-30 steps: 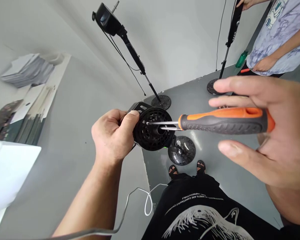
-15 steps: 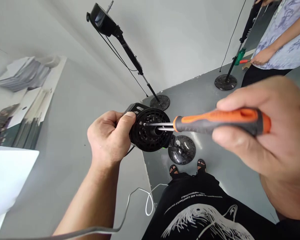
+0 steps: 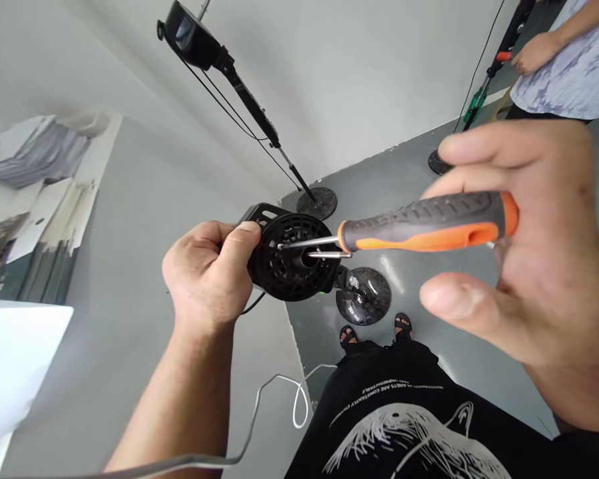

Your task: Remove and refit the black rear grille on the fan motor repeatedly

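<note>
My left hand is closed on the black fan motor housing, its thumb on the rim near the slotted front. A metal shaft sticks out of the housing's middle. Beside that shaft, the tip of a screwdriver with an orange and grey handle meets the round grille face, at a screw too small to make out clearly. My right hand keeps the butt of the handle against the palm, with thumb and forefinger spread off the grip. Its other fingers are partly hidden.
The fan's round base stands on the floor by my feet. Against the wall is another bare fan stand with hanging cords. Stacked papers lie on the left. At upper right, a co-worker's hand holds a red-handled tool beside a third stand.
My right thumb and forefinger have spread away from the handle. The screwdriver has rolled, so more grey shows on top and orange below. My left hand still holds the housing.
</note>
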`<state>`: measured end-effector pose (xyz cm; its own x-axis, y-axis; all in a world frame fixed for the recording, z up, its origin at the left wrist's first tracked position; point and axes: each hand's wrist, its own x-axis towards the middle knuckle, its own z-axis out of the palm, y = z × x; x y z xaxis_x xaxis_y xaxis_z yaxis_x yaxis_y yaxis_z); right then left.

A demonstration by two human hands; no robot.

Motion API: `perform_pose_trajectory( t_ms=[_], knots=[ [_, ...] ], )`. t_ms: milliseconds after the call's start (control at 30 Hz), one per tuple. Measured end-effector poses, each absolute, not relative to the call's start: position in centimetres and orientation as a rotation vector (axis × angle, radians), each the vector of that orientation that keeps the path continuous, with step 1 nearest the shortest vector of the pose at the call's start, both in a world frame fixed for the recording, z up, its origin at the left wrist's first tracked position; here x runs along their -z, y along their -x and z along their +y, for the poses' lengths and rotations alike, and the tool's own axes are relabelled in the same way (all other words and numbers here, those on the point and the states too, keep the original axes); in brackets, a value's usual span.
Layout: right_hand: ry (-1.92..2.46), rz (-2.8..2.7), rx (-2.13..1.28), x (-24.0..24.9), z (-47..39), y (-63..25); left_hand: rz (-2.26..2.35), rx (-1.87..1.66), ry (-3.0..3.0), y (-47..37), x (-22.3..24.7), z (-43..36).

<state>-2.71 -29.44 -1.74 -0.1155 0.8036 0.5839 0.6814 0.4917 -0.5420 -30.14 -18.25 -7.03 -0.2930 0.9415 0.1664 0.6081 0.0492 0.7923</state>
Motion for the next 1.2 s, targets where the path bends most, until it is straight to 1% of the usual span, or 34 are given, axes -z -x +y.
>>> perform_pose_trajectory(
  t_ms=[133,267,467,567,633,700,867,1033,1100,1200],
  knots=[
    [1.221,-1.988,-0.168,1.3,-29.8,3.3,1.92,-1.144,-1.545,30.2,7.0,-18.2],
    [1.333,-1.822,-0.14,1.3,-30.1,3.7,1.92,-1.146,-1.548,30.0,6.9,-18.3],
    [1.181,-1.87,-0.164,0.9,-29.9,3.8,1.923,-1.152,-1.553,30.1,6.9,-18.3],
    [1.202,-1.794,-0.061,1.3,-29.5,4.1,1.925,-1.154,-1.562,30.2,6.9,-18.3],
    [1.268,-1.734,-0.063,1.7,-29.4,4.2,1.925,-1.146,-1.562,30.2,7.0,-18.3],
    [1.296,-1.778,-0.098,1.7,-29.5,4.0,1.919,-1.154,-1.559,30.3,7.1,-18.3],
    [1.161,-1.99,-0.092,0.6,-29.8,3.4,1.906,-1.182,-1.557,30.2,7.2,-18.3],
    [1.417,-1.772,0.04,1.8,-29.6,3.6,1.903,-1.17,-1.55,30.2,7.1,-18.4],
    [1.443,-1.777,0.014,1.9,-29.6,3.5,1.895,-1.167,-1.559,30.3,7.0,-18.4],
    [1.265,-1.906,-0.1,1.2,-29.7,3.1,1.885,-1.173,-1.57,30.3,7.1,-18.2]
  ],
)
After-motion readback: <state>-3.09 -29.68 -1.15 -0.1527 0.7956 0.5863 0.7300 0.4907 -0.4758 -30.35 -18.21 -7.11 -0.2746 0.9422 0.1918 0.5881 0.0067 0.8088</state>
